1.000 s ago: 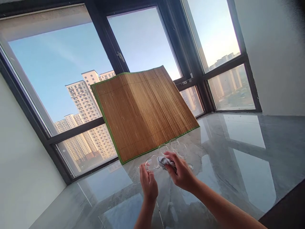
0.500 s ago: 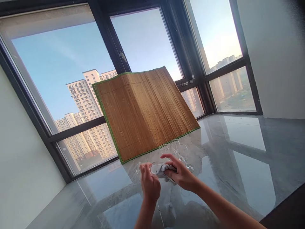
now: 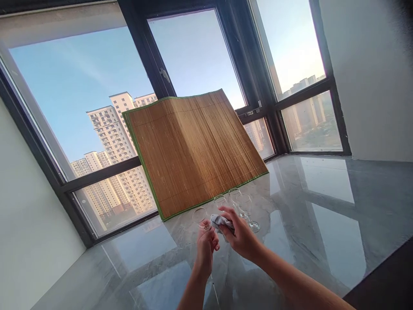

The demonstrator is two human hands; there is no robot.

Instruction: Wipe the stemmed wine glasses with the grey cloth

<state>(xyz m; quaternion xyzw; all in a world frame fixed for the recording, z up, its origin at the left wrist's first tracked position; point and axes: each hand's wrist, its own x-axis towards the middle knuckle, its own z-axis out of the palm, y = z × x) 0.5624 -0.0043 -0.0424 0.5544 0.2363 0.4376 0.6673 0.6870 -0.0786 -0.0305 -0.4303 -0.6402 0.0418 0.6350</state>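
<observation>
A clear stemmed glass [image 3: 199, 215] is in my left hand [image 3: 205, 247], whose fingers are closed around its lower part; the bowl rises above them, tilted a little left. My right hand [image 3: 241, 234] is closed on a grey-white cloth [image 3: 222, 222], bunched between thumb and fingers, just right of the held glass. Whether the cloth touches the glass I cannot tell. Just beyond my right hand stand several more clear stemmed glasses [image 3: 245, 203], partly hidden by it.
A bamboo mat [image 3: 196, 155] with green edging leans upright against the dark window frame [image 3: 271, 129] behind the glasses. The glossy grey marble surface [image 3: 277, 275] reflects the windows. White walls [image 3: 371, 86] flank both sides.
The glass in my left hand has turned from lying sideways to nearly upright, its bowl now above the fingers. The cloth in my right hand has come away from the bowl.
</observation>
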